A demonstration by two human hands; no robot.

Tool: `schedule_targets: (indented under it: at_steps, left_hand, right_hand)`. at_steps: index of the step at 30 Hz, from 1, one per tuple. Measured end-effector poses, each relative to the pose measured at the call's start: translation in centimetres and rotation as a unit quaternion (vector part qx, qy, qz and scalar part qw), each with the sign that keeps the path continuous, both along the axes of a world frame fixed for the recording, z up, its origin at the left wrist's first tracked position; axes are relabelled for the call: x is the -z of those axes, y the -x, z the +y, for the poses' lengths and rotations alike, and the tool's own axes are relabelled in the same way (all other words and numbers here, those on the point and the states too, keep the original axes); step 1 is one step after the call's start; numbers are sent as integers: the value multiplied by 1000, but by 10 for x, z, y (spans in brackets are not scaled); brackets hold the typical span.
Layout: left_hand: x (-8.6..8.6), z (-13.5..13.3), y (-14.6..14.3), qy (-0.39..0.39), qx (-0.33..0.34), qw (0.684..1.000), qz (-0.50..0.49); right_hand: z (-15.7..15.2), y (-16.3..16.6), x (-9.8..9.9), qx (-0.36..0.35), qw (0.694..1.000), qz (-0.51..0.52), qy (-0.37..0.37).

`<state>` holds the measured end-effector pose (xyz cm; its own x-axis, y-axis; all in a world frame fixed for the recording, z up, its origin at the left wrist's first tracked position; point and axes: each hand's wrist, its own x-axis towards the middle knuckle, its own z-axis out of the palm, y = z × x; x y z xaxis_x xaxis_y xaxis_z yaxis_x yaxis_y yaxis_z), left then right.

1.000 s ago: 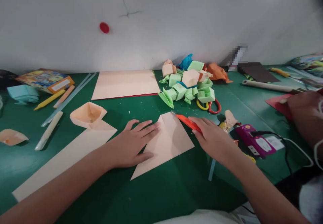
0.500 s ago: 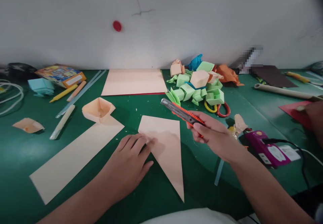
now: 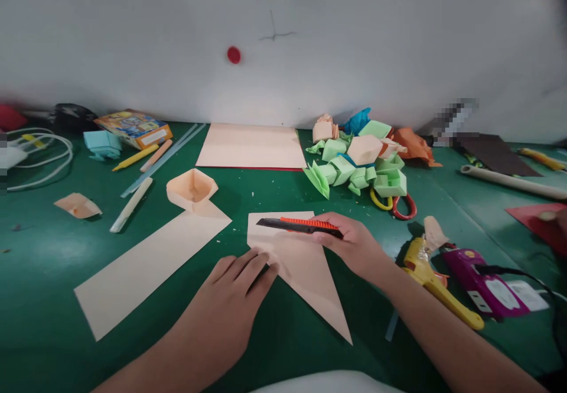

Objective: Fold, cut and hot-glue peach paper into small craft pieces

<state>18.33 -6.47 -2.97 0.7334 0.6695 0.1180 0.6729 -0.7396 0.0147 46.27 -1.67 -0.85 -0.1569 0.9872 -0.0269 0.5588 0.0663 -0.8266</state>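
Note:
My left hand (image 3: 234, 298) lies with its fingers stretched out, fingertips pressing the left edge of a peach paper piece (image 3: 305, 269) that tapers to a point toward me. My right hand (image 3: 354, 239) is closed around an orange-and-black box cutter (image 3: 305, 226). The cutter is held nearly level over the upper part of that paper, its tip pointing left; whether it touches the paper I cannot tell. To the left lies a long peach paper strip (image 3: 150, 269), with a folded peach paper box (image 3: 192, 189) at its far end.
Folded green and peach paper pieces (image 3: 354, 150) are heaped at the back right, with scissors (image 3: 404, 207) beside them. A yellow glue gun (image 3: 436, 286) and a purple power strip (image 3: 485, 283) lie right of my forearm. Another person's hand (image 3: 561, 223) shows at the right edge.
My right hand has brought the box cutter down and left, over the paper. The pointed paper has turned, its tip swinging right. The whole view has shifted a little left.

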Motion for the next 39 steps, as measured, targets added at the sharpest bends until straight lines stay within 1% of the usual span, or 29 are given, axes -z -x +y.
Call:
schedule_targets:
  at_steps: [2,4,8,13,17,22,29,35,39]
  left_hand:
    - [0,1,1,-1,12,1000,9]
    - [-2,1,1,0,14,1000,13]
    - [-4,-1,0,0,-10,1000,7]
    - [-4,-4,-2,-6,-27,1000,6]
    - [-9,-2,-2,9,-15,999,31]
    - [-15,0,0,30,-1,998,61]
    - [-12,2,3,20,15,998,56]
    - [-20,2,0,32,6,997,63]
    - [-21,3,0,34,5,997,63]
  right_hand:
    - [0,0,2,7,1000,-19,3]
    - [0,0,2,0,999,-31,8]
    - [-1,1,4,-29,999,-37,5]
    - [0,2,8,-40,998,-44,-11]
    - [1,2,9,-68,996,-61,-24]
    - [2,3,9,-82,995,-51,-25]
    - [2,3,7,-85,995,-53,-18]
    - [2,4,6,-99,993,-60,-36]
    - [2,4,5,-101,993,-55,-31]
